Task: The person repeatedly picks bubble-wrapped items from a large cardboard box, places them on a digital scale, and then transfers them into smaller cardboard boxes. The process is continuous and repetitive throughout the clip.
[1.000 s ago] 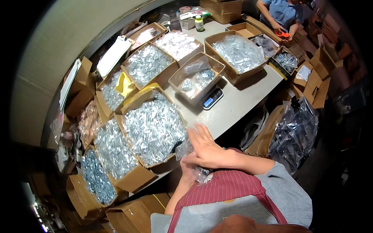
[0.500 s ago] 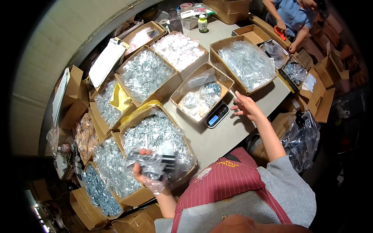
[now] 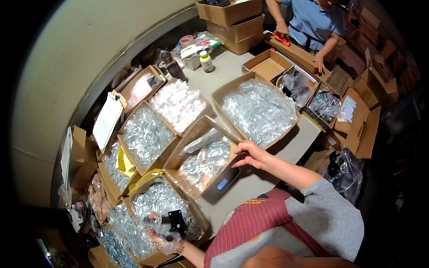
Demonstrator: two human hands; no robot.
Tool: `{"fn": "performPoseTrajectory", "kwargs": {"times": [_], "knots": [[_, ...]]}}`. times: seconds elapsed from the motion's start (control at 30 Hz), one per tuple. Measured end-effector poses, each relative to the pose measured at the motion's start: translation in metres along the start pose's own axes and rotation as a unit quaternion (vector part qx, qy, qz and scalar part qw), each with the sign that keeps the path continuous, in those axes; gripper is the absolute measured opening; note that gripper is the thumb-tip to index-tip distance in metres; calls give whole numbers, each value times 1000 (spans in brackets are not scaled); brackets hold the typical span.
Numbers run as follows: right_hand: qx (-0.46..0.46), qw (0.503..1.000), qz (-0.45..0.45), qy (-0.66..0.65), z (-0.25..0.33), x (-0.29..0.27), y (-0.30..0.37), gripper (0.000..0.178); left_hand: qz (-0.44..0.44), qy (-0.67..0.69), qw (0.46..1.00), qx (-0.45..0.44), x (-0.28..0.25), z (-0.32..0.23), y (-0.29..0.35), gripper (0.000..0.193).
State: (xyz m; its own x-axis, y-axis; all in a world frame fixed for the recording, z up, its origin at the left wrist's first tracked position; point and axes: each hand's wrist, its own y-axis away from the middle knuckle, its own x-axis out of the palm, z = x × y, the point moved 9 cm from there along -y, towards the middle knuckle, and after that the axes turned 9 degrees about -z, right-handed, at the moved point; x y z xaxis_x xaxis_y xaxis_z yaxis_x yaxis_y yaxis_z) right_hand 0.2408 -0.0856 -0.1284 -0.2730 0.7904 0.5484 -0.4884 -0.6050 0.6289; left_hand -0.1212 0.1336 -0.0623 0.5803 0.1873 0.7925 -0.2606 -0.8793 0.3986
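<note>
Carton (image 3: 190, 139): small, open, brown cardboard, shiny with clear plastic; it tilts in mid-table, holding small clear packets and a longer clear bundle (image 3: 202, 140); whether its base touches anything, I cannot tell

Right hand (image 3: 250, 156): thumb and fingers grasp the carton's right-hand rim

Left hand (image 3: 161, 233): turned palm up, fingers curled round a crinkled, clear plastic bag (image 3: 154, 222), which partly veils them

Black plate (image 3: 178, 223): flat, with small holes, beside a dark rod-like piece at the bag in the left hand

Large box (image 3: 203, 219): brown cardboard, full of silvery, clear-wrapped packets, just under the left hand

Scale (image 3: 230, 178): small, black, blue display lit, partly covered by the carton's lower right side

Farther box (image 3: 219, 96): wide brown cardboard, filled with clear packets, beyond the right hand

Bottle (image 3: 206, 62): small, white and yellow-green, upright on the pale grey table (image 3: 228, 73)

Co-worker (image 3: 315, 22): person in a blue shirt, one hand clenched on a red-orange tool (image 3: 282, 38), the other resting on long cardboard
</note>
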Motion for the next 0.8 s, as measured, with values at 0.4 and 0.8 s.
{"fn": "performPoseTrajectory", "kwargs": {"times": [0.4,0.8], "knots": [[-297,952,-73,-24,310,-88,59,48,63,-137,989,-3,81,86,-4,39],[-581,554,-384,456,435,-184,-8,98,86,-237,963,-91,212,203,-56,37]]}}
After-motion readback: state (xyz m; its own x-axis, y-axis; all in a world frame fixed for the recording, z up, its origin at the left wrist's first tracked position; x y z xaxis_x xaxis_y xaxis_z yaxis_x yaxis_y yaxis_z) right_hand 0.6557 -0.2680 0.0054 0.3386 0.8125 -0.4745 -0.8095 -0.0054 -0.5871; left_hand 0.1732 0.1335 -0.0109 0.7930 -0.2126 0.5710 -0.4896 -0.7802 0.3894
